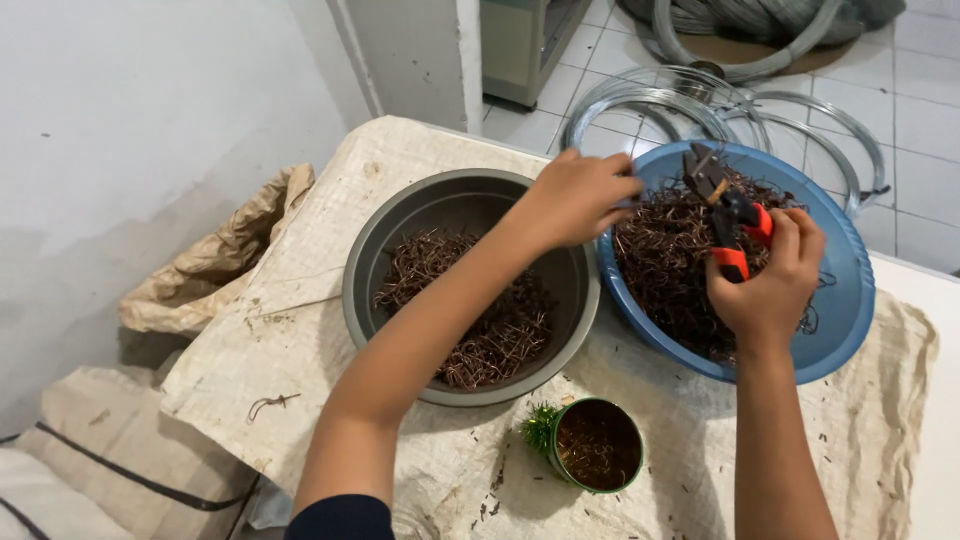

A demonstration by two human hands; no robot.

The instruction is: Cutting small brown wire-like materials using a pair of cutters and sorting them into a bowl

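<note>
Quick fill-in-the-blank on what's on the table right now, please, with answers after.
1. The right hand grips cutters with ____ handles.
2. The left hand pinches a wire piece at the rim of the ____ basin.
3. The grey bowl sits to the ____ of that basin.
4. The small tin nearest the person is ____.

Answers: orange; blue; left; green

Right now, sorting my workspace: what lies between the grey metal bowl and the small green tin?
Head view: only bare woven sacking with rusty specks separates grey bowl from green tin.
</note>
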